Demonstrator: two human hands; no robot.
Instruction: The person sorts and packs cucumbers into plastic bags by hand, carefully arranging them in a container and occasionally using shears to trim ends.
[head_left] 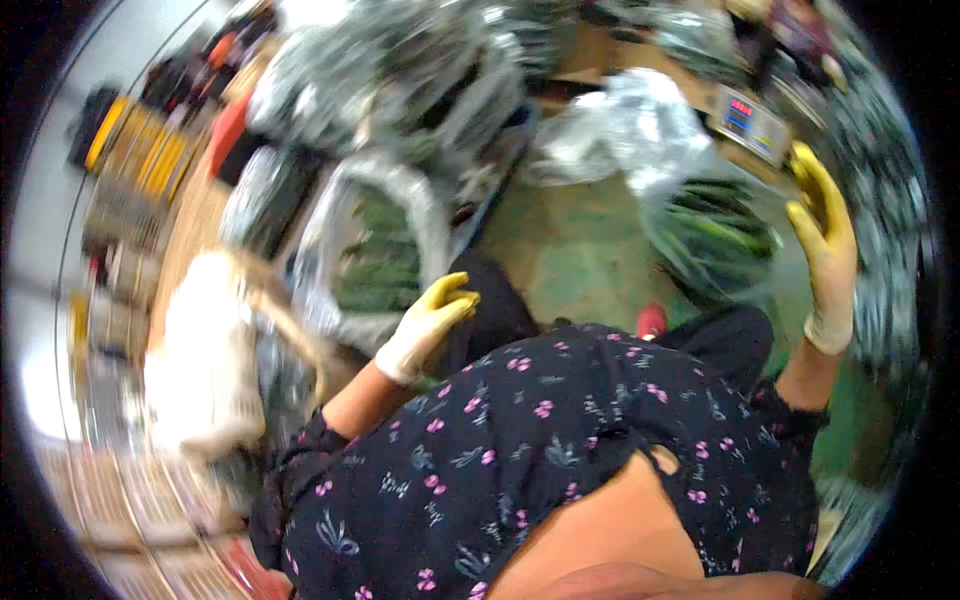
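Observation:
Both my hands wear yellow-palmed gloves with white cuffs. My left hand (430, 328) is over my lap, its fingers loosely bent and nothing visible in them. To its left stands an open clear bag (435, 215) with its rim rolled out, holding long green vegetables (375, 260) that look like cucumbers. My right hand (828, 245) is raised at the right, thumb and fingers apart, with nothing seen between them. Just left of it, a clear plastic bag (655, 225) of long green vegetables (715, 230) sits on the green floor, its loose top spread away from me.
A scale with a red lit display (742, 115) stands beyond my right hand. Filled clear bags (400, 80) are heaped at the far left, and more bagged goods (880, 200) line the right. A white sack (205, 350) and stacked crates (150, 490) are at the left. Another person (805, 40) is at the far right.

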